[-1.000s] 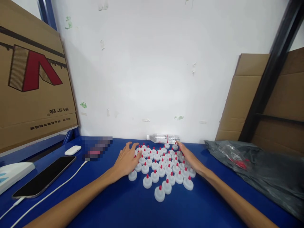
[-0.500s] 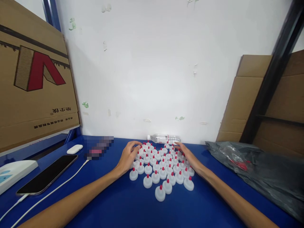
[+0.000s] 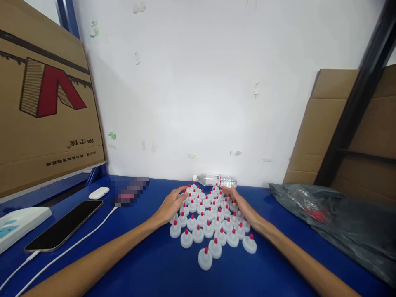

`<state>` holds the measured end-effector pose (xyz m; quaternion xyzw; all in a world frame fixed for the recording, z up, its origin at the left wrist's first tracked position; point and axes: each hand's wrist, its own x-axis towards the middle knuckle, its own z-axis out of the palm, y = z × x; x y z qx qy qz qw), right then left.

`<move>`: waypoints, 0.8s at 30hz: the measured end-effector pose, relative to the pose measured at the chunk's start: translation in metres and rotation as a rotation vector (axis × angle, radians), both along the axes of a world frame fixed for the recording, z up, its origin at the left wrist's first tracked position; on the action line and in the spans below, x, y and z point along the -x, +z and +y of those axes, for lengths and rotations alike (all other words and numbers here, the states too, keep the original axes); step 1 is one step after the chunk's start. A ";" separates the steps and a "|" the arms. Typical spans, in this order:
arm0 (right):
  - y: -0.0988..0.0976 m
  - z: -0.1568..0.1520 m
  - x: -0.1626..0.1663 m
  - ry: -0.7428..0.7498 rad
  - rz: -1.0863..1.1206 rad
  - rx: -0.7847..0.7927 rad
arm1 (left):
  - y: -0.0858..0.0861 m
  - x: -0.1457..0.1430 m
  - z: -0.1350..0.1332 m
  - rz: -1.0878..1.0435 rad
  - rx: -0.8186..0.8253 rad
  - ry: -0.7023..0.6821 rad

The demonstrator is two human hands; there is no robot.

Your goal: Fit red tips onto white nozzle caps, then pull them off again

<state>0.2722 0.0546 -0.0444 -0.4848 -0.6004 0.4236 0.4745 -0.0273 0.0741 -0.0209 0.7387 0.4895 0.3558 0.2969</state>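
Several translucent white caps with red nozzle tips (image 3: 205, 259) stand in a cluster on the blue table (image 3: 145, 268). Along the cluster's left edge rests my left hand (image 3: 170, 206), fingers stretched out and curving around the far-left caps. My right hand (image 3: 243, 206) lies along the right edge, its fingers extended inward at the back. Both hands are open and appear to touch the outer caps, gripping none. Some caps beside the palms are partly hidden. Behind the cluster a clear plastic bottle (image 3: 213, 180) lies on its side against the wall.
At left lie a phone (image 3: 64, 226) with a white cable (image 3: 78, 242), a white earbud case (image 3: 99, 193), a white box (image 3: 21, 225) and a pixelated item (image 3: 130, 192). A large cardboard box (image 3: 52, 136) stands behind them. Grey plastic sheeting (image 3: 346, 231) covers the right side.
Both hands have moved slightly inward at the back. The caps have shifted closer together there, and the front ones have slid a little toward me.
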 end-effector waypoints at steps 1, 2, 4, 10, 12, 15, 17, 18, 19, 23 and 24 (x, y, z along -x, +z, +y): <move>0.000 0.000 0.001 0.007 0.006 -0.003 | 0.001 -0.001 -0.002 0.023 -0.002 0.003; 0.000 0.000 0.001 0.013 0.021 -0.009 | 0.002 -0.001 -0.003 0.045 -0.006 0.007; -0.002 0.004 -0.001 -0.008 0.079 -0.041 | 0.002 -0.002 -0.003 0.081 -0.019 0.014; -0.015 0.026 -0.025 -0.239 0.198 -0.156 | -0.001 -0.003 -0.001 0.139 -0.067 0.015; -0.017 0.034 -0.032 -0.279 0.203 -0.159 | -0.001 -0.003 -0.001 0.150 -0.076 0.018; -0.019 0.045 -0.037 -0.328 0.192 -0.166 | -0.001 -0.003 -0.002 0.163 -0.085 0.033; -0.018 0.052 -0.037 -0.354 0.174 -0.168 | -0.001 -0.003 -0.002 0.171 -0.090 0.046; -0.017 0.055 -0.037 -0.363 0.163 -0.170 | -0.002 -0.003 -0.003 0.176 -0.094 0.051; -0.017 0.057 -0.037 -0.367 0.152 -0.172 | -0.002 -0.003 -0.003 0.181 -0.101 0.055; -0.015 0.059 -0.037 -0.353 0.114 -0.184 | -0.006 -0.001 -0.004 0.213 -0.149 0.064; -0.015 0.059 -0.038 -0.349 0.105 -0.187 | -0.006 0.000 -0.003 0.222 -0.162 0.062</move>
